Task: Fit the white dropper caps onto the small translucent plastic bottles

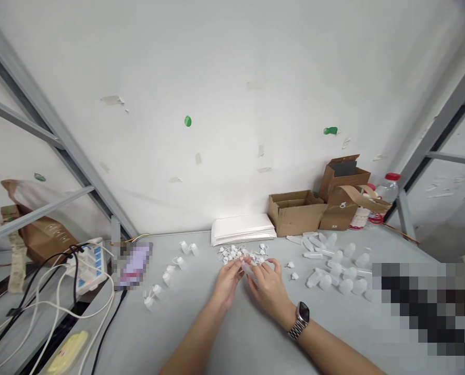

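Note:
In front of me, my left hand (228, 281) and my right hand (270, 286) meet around a small translucent plastic bottle (247, 269). The fingers of both hands are closed on it. The left fingertips are at its far end, and whether a cap is there is hidden. Just beyond my hands lies a pile of small white caps (232, 252) with thin loops, and two loose caps (294, 276) rest to the right. More translucent bottles (345, 285) lie scattered on the right. Several capped bottles (168, 276) stand in a loose diagonal line on the left.
Behind the caps lies a stack of white sheets (242, 229), beside an open cardboard box (298, 216) and a brown paper bag (338, 203). A red-capped bottle (391, 190) stands at back right. On the left are a phone (134, 265), a power strip (89, 268) and cables.

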Available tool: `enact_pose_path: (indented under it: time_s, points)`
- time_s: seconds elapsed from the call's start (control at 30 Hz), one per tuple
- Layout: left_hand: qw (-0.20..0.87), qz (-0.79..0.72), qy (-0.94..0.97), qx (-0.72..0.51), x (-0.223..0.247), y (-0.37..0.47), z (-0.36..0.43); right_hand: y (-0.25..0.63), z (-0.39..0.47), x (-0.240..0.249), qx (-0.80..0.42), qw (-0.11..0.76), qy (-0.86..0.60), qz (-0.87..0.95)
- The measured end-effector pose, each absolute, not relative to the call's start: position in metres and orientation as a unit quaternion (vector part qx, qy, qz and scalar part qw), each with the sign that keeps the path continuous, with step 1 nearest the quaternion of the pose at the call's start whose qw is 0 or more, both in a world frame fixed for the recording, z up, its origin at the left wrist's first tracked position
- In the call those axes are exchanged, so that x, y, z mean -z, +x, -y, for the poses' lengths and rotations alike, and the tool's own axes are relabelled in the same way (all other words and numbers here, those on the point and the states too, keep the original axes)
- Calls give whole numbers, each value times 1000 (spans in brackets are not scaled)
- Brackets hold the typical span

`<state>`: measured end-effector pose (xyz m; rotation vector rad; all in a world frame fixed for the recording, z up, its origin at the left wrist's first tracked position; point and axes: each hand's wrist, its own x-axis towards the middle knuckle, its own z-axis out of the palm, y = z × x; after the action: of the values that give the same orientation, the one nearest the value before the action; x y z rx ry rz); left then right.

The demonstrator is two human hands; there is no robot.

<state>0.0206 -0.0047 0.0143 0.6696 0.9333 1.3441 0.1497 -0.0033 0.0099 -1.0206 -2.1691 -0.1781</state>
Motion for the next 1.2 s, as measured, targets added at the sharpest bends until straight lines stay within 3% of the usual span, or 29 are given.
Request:
enact_pose_path:
  time_s: [0.23,0.67,0.8,0.9,0.97,1.1,1.2]
  points:
    - [662,-392,292,-568,-17,27,7,148,4,-5,60,386,-419,820]
    - [730,-313,248,-555,-11,14,1,149,5,-13,-215,412,-405,788]
    - [739,-304,247,-548,-13,11,0,149,4,-15,-376,415,-407,722]
    - [754,-294,224,-543,-15,10,0,149,-1,-18,-567,385,-345,641]
    - [758,-295,224,-537,-17,9,0,148,-4,-19,-630,376,-304,608]
    - [725,-325,272,-543,-19,10,0,147,-3,-18,-620,389,-314,605]
    - [696,-347,302,-552,-19,14,2,146,1,-14,-505,417,-385,651]
